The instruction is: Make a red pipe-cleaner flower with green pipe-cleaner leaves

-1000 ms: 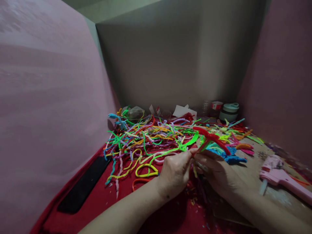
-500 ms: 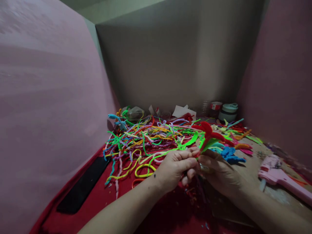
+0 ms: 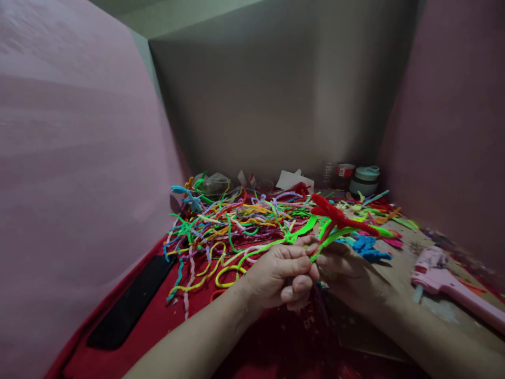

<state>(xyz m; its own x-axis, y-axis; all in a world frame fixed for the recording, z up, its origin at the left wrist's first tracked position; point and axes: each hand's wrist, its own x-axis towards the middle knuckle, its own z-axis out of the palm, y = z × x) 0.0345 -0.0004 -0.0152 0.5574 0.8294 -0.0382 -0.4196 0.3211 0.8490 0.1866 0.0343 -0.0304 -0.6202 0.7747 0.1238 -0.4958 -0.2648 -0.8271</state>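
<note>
Head view: both hands meet low in the middle of the picture, just above the counter (image 3: 398,266). The left hand (image 3: 282,273) comes in from the lower left, its fingers curled in. Its grip is pressed together, with thumb and forefinger pinching the green stem of a red and green pipe-cleaner piece (image 3: 335,216). The right hand (image 3: 349,276) comes in from the lower right and touches the left at the fingertips. Its grip is also closed on the lower part of the same stem, though its fingers are partly hidden behind the left hand. The piece stands up and slants to the right from the two hands, red strands at the top and bright green strands below, held clear of the counter.

Behind the hands a loose pile of pipe cleaners (image 3: 236,221) in many colours spreads over a red cloth (image 3: 165,326). A flat black object (image 3: 130,305) lies on the cloth at the left, well apart from the hands. Just beyond the right hand lies a blue pipe-cleaner shape (image 3: 365,247). A pink glue gun (image 3: 442,273) lies on the bare counter at the far right. At the back stand a pale green lidded cup (image 3: 365,181), a clear bottle with a red label (image 3: 342,172) beside it, and some white paper (image 3: 292,180). Pink boards close in the sides and a grey board the back
</note>
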